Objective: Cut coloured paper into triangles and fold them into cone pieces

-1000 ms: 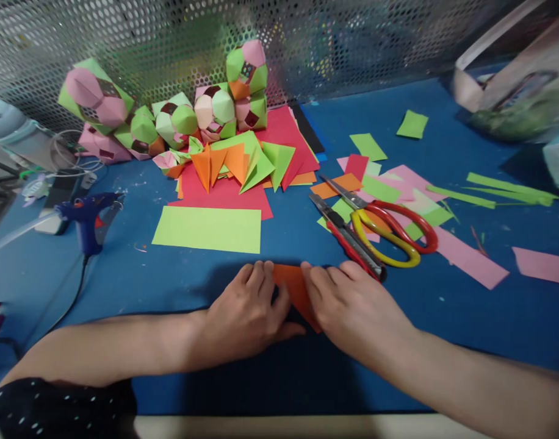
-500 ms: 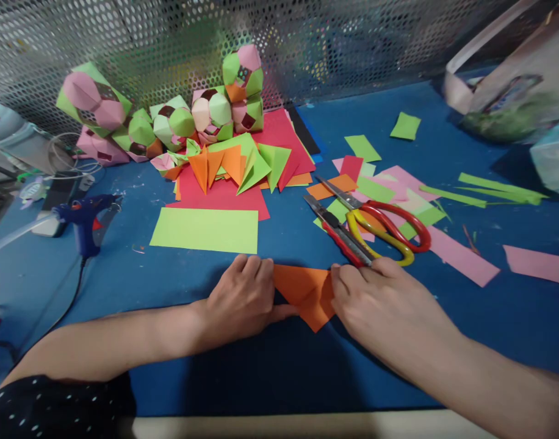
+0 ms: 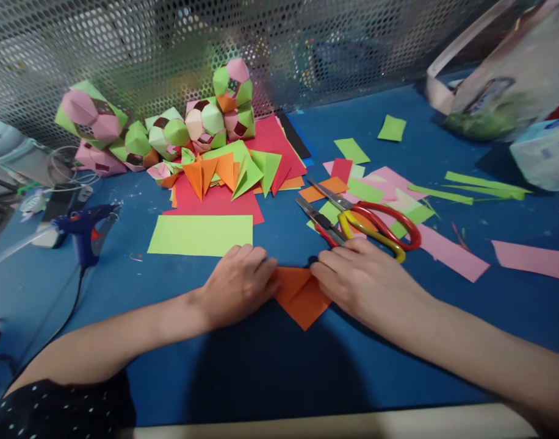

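An orange piece of paper [image 3: 303,299], folded with its point toward me, lies on the blue table between my hands. My left hand [image 3: 240,283] is closed on its left corner, fingers curled and thumb at the edge. On its upper right side, my right hand [image 3: 353,271] is closed too, fingertips pressed along the fold. Scissors [image 3: 384,225] with red and yellow handles lie just beyond my right hand. Beside them is a red-handled cutter [image 3: 320,222], its near end hidden by that hand. A light green paper strip [image 3: 199,235] lies beyond my left hand.
Folded paper balls [image 3: 165,131] stand by a perforated metal screen [image 3: 279,55]. Before them lie folded paper units [image 3: 236,171] on red sheets [image 3: 274,143]. A blue glue gun [image 3: 85,235] stands left; paper scraps [image 3: 389,180] and a bag [image 3: 494,91] are right.
My right hand has shifted left along the paper's upper edge. My left thumb has drawn back from under the paper toward its left corner. The view has shifted slightly.
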`<state>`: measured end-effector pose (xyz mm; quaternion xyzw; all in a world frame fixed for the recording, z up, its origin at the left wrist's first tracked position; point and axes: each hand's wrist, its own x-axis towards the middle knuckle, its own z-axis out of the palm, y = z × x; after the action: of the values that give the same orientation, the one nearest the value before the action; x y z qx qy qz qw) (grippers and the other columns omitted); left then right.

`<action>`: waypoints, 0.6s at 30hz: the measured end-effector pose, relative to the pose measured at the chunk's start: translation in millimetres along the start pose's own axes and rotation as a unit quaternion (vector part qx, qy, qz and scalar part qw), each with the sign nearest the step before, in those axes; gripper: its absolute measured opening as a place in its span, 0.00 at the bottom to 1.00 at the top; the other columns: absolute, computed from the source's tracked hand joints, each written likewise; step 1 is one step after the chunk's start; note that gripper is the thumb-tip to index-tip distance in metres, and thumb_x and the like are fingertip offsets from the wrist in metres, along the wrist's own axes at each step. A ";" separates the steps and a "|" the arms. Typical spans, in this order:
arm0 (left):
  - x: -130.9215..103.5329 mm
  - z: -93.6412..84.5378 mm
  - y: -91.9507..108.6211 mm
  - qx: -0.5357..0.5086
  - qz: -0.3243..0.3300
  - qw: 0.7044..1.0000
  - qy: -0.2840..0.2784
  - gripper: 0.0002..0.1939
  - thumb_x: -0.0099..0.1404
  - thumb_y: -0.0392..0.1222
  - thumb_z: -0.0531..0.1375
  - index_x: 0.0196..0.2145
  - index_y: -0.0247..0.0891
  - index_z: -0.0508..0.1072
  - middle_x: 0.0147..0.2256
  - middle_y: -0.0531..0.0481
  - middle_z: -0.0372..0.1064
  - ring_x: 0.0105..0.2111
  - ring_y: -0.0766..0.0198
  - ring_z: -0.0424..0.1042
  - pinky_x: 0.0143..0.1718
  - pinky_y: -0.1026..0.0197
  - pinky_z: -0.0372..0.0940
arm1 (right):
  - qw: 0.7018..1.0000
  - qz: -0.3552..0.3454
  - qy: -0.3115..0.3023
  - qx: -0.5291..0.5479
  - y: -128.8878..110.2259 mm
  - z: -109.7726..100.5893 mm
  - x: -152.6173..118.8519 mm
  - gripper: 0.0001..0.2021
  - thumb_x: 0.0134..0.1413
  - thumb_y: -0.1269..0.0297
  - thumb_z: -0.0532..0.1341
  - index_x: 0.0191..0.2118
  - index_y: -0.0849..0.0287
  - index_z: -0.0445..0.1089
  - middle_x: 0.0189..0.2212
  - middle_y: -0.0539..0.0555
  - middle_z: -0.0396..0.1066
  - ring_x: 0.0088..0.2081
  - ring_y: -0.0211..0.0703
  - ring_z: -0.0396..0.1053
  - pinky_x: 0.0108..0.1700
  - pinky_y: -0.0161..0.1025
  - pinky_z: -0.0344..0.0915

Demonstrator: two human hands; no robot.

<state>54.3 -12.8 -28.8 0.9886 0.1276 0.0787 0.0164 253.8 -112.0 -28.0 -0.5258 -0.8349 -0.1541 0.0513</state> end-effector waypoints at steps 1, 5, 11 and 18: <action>0.6 0.2 -0.4 -0.020 -0.001 1.000 0.000 0.14 0.68 0.43 0.49 0.41 0.31 0.69 0.35 0.42 0.66 0.34 0.58 0.63 0.37 0.54 0.63 | 1.000 -0.004 0.019 0.004 -0.8 0.5 1.5 0.14 0.56 0.76 0.53 0.22 0.59 0.66 0.19 0.51 0.62 0.23 0.42 0.58 0.34 0.41 0.49; -0.7 2.2 -3.0 -0.089 0.001 0.996 0.011 0.14 0.67 0.40 0.51 0.46 0.29 0.67 0.36 0.41 0.66 0.35 0.58 0.65 0.39 0.54 0.64 | 0.995 -0.022 0.094 0.014 -3.1 -4.5 9.0 0.15 0.59 0.74 0.53 0.23 0.59 0.67 0.19 0.49 0.62 0.24 0.40 0.57 0.36 0.41 0.52; -1.0 -3.3 -7.2 -0.236 -0.078 0.968 -0.016 0.13 0.63 0.36 0.56 0.45 0.33 0.69 0.30 0.49 0.67 0.30 0.65 0.65 0.35 0.61 0.64 | 0.994 0.102 0.026 -0.038 26.1 -18.4 6.2 0.11 0.62 0.67 0.52 0.38 0.65 0.71 0.30 0.58 0.72 0.34 0.47 0.67 0.38 0.42 0.55; 4.3 -13.9 -9.2 -0.373 -0.156 0.914 0.009 0.06 0.64 0.36 0.54 0.33 0.35 0.72 0.27 0.54 0.63 0.27 0.70 0.62 0.30 0.66 0.59 | 0.939 0.262 -0.223 -0.026 80.9 0.4 -24.4 0.15 0.63 0.62 0.49 0.40 0.65 0.69 0.34 0.64 0.72 0.30 0.49 0.70 0.27 0.41 0.50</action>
<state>53.9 -2.6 -15.0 0.8772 0.2418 0.1257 0.3952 336.9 -100.6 -17.9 -0.7479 -0.6534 -0.0351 -0.1113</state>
